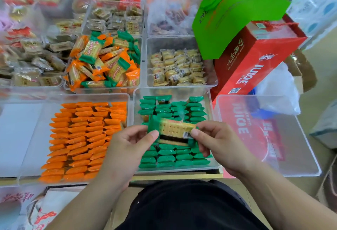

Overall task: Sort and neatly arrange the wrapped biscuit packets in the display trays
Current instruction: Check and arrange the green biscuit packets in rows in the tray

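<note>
Snack shop: trays of packets

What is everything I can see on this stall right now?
Held packet: one, green, over the near middle tray.
Green packets: many, green, rows in near middle tray.
Orange packets: many, orange, rows in near left tray.
Mixed packets: many, orange and green, heaped behind the orange rows.
Pale biscuits: many, yellowish, behind the green rows.
Juice box: one, red, right side.
Left hand: one, pinching the held packet's left end.
Right hand: one, pinching its right end.
</note>
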Demonstrator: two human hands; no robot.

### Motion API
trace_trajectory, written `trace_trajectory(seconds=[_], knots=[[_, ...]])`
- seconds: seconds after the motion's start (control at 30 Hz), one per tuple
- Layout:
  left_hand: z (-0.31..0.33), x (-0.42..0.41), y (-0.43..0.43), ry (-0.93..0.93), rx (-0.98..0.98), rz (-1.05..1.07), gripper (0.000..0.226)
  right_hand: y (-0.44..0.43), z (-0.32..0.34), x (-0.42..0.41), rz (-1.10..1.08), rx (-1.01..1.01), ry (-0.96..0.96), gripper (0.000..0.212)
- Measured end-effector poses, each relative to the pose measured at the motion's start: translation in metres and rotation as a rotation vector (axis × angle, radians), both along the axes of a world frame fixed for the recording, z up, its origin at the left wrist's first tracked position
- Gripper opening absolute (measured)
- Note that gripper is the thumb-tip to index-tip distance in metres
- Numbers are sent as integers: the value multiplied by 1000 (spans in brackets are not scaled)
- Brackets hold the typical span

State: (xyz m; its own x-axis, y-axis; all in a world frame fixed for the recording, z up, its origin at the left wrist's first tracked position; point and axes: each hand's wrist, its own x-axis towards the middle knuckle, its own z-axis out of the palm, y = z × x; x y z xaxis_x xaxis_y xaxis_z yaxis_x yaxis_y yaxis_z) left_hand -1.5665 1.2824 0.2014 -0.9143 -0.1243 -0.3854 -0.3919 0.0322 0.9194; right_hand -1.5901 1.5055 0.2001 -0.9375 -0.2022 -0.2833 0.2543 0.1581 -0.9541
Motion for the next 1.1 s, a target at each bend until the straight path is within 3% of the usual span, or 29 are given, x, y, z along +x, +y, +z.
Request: trace_trajectory(seconds=[0.1, 0.23, 0.33, 0.43, 0.5, 0.63, 0.77, 0.9, 1.0, 1.1], knots=[[-10, -1, 9, -12, -94, -78, 22, 12, 2, 2, -41, -57, 25, 43], [-12, 1, 34, -32, -52, -161, 15, 33, 9, 2, -33, -60, 103, 20], [-14, 1, 58, -25, -50, -146, 13, 56, 9, 0, -41, -61, 131, 22], [-17, -1, 86, -31, -89, -120, 9, 86, 1, -2, -62, -6, 161, 31], [-19, -3, 107, -39, -139, -98, 7, 110, -9, -4, -47, 115, 206, 23], [-34, -15, 158, -51, -203, -183, 3, 162, -34, -9, -58, 143, 29, 11], [-74, -30, 197, 58, -613, -425, 33, 221, -76, -20, -168, 401, -15, 10], [-114, -36, 217, 154, -1092, -688, 68, 269, -128, -37, -96, 645, -48, 11], [-133, -31, 224, 127, -1211, -818, 80, 284, -162, -45, 57, 752, -183, 19], [-138, -23, 225, 109, -1228, -815, 79, 283, -190, -53, 163, 772, -284, 24]])
